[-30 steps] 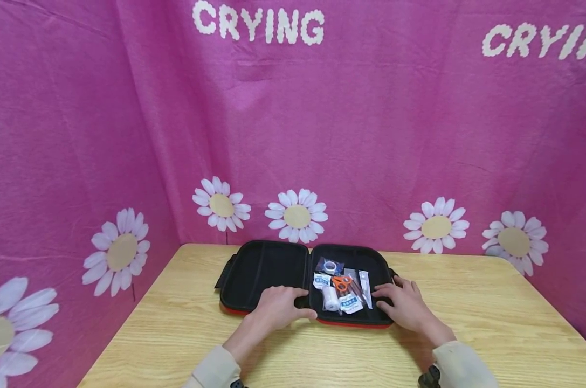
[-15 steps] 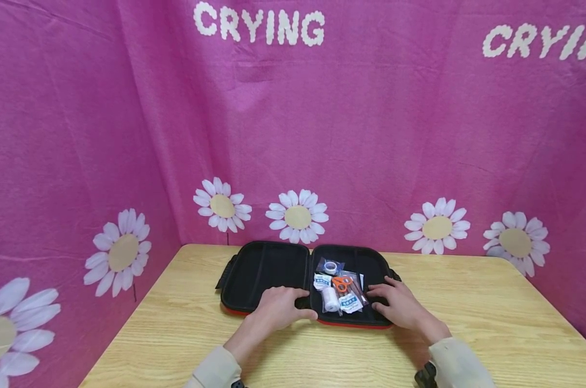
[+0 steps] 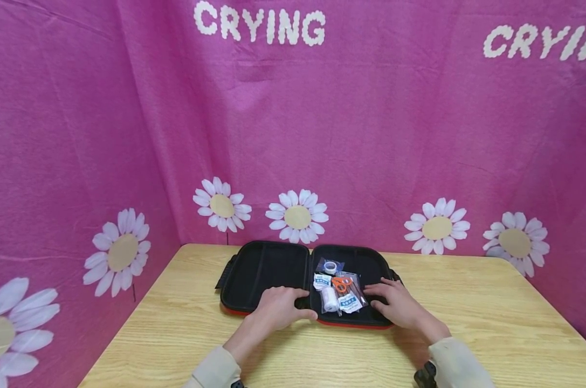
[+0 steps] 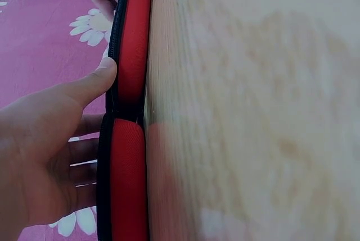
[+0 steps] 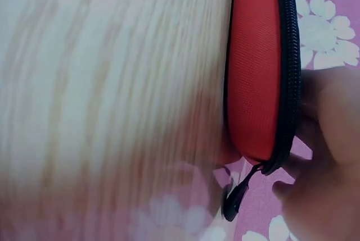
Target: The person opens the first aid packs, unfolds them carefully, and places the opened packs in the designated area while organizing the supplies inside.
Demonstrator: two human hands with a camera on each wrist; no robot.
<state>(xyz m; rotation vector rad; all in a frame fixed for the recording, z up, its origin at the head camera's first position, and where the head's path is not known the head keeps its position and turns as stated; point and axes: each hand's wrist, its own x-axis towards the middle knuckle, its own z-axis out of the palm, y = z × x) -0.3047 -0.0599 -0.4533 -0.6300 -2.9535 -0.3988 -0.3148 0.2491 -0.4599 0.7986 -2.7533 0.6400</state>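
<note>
An unfolded black-lined case (image 3: 244, 275) with a red shell (image 5: 254, 67) lies on the table. Its right half holds orange-handled scissors (image 3: 342, 284), a roll of white tape (image 3: 330, 267) in a bag, a white bandage roll (image 3: 329, 299), a blue-labelled white packet (image 3: 350, 303), a similar packet (image 3: 322, 281) and a clear pouch (image 3: 358, 285). My left hand (image 3: 280, 308) rests by the hinge, its thumb on the right half's front rim. Over the right half's outer rim reaches my right hand (image 3: 398, 306), fingertips inside beside the pouch; its fingers look relaxed and hold nothing.
The wooden table (image 3: 322, 355) extends to both sides of the case. A pink curtain (image 3: 360, 134) with daisies hangs behind and at the sides. A zipper pull (image 5: 235, 199) dangles from the case's corner in the right wrist view.
My right hand has moved left within the right half. The pale slim packet near its fingers has slid left, mostly out of sight by the pile. My left hand stays put.
</note>
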